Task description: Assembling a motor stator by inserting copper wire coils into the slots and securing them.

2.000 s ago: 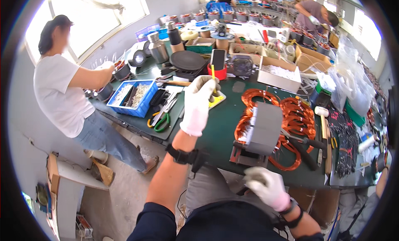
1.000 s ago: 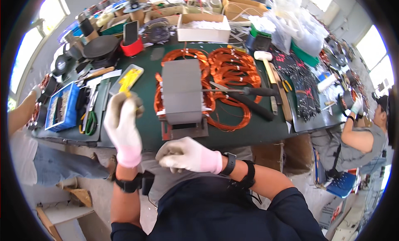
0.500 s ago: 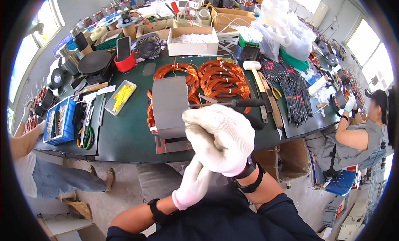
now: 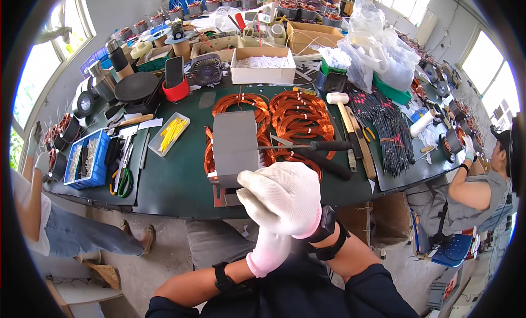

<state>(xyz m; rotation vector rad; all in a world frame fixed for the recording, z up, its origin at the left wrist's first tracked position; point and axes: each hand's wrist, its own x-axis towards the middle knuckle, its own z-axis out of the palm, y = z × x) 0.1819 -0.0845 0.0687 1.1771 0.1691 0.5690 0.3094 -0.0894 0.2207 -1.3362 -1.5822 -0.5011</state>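
Observation:
My right hand (image 4: 282, 197), in a white knit glove with a pink cuff, is raised before the table's front edge with its fingers curled shut. What they hold, if anything, is hidden. Below and against it is my left hand (image 4: 270, 249), gloved alike, its fingers covered by the right hand. Just beyond them stands a grey curved metal stator housing (image 4: 234, 145). A screwdriver (image 4: 329, 146) with a dark handle lies beside it, across coils of copper wire (image 4: 301, 118). Neither hand touches these.
A mallet (image 4: 346, 115) and black wire leads (image 4: 388, 137) lie right. Left are a tray of yellow strips (image 4: 174, 134), green-handled scissors (image 4: 125, 181) and a blue bin (image 4: 90, 172). A white box (image 4: 263, 74) stands behind. Co-workers sit at both sides.
My view has shifted slightly, so the table appears lower and further right. My right hand has come down closer over the left, whose fingers are now more hidden.

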